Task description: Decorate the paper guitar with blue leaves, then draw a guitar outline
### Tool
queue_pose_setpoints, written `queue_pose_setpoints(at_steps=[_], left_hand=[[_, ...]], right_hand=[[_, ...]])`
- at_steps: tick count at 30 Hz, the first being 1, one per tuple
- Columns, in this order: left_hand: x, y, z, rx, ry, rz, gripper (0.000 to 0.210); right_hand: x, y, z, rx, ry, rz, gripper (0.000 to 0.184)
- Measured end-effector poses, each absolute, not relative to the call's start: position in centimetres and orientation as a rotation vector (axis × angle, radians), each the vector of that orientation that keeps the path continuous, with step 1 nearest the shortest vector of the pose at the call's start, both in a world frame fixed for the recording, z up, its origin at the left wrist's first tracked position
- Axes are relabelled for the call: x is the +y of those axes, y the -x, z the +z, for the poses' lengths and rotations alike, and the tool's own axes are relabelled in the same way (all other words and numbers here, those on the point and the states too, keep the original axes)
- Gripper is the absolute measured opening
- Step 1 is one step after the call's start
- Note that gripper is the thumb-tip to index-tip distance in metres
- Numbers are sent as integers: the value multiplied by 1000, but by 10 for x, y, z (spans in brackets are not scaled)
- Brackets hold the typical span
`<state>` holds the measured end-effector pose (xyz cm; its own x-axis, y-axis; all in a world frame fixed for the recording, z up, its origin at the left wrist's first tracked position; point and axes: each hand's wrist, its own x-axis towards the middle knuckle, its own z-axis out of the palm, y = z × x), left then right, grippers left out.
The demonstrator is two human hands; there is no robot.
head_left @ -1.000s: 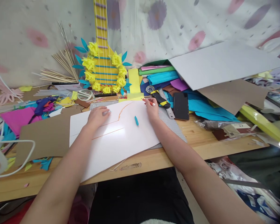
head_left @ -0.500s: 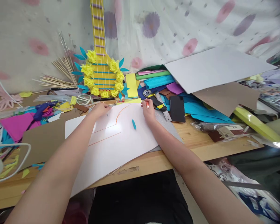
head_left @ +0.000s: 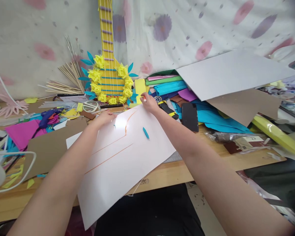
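Observation:
A white board [head_left: 113, 183] slopes over the table's front edge, bearing orange lines and a curve. My left hand [head_left: 104, 118] is closed at its far left edge, fingertips partly hidden. At the far right corner of the board, my right hand [head_left: 150, 104] is closed around an orange marker [head_left: 144, 98]. A small blue paper leaf [head_left: 146, 133] lies on the board between the two arms, right of the drawn curve.
Behind my hands stands a yellow paper guitar [head_left: 110, 82] trimmed with yellow flowers. To the right are a black-and-yellow cutter [head_left: 167, 109], a phone [head_left: 190, 117] and coloured paper [head_left: 211, 114]. Brown cardboard [head_left: 51, 147] and a white wire loop [head_left: 33, 160] sit left.
The white board has turned and come towards me, its near corner hanging lower past the table edge. My right hand has moved away from me and slightly left with the marker.

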<state>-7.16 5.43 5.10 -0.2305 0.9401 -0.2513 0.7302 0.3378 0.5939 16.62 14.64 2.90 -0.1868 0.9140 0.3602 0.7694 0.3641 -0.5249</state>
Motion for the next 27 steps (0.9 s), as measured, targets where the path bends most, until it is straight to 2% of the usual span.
queue_pose_setpoints(at_steps=[6,14,17,21,23,27], left_hand=[[56,88,43,2121,-1299,666,26],[38,86,30,2299,-1653,266,23],[31,84,33,2355,-1760,287,28],[30,78,24,2221,-2091,568,38],[30,71,13,2121,-2194,572,39],[30,59,-9,2019,-2287,495,41]], right_hand=[[135,-174,34,-1577,1211,543,35],[81,-186,1,-1462,1010,987,39],[74,-186,-3,-1433,980,1096,41],[74,-178,-1,-1363,1010,1230,30],[76,-172,0,-1345,970,1327,24],[85,-162,1,-1425,878,1510,27]])
